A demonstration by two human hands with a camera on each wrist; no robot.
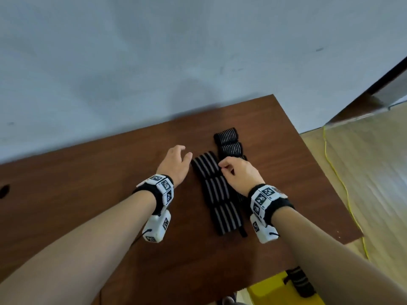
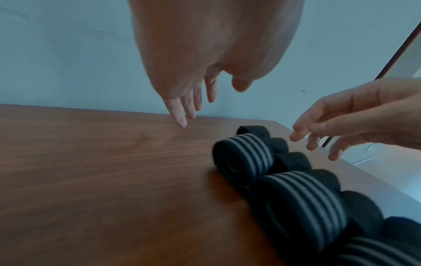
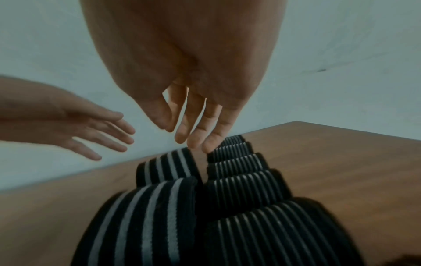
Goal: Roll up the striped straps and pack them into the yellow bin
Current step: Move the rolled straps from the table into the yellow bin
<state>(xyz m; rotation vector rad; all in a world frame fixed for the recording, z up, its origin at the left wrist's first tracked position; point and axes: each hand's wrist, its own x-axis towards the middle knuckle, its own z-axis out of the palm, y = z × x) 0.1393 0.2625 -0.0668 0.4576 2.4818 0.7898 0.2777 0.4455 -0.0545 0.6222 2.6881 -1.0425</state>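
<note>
Black straps with grey stripes lie rolled in two rows on the brown table. The wide-striped rolls form the left row; the fine-striped rolls form the right row. My left hand hovers with straight fingers just left of the far wide-striped roll and holds nothing. My right hand hangs over the gap between the rows, fingers relaxed and pointing down, empty; it hides part of the right row. The yellow bin shows below the table's near edge, with rolled straps in it.
A pale wall stands right behind the table's far edge. The table's right edge runs close to the rolls. A yellow cable trails on the floor to the right. A dark hole sits at the table's far left.
</note>
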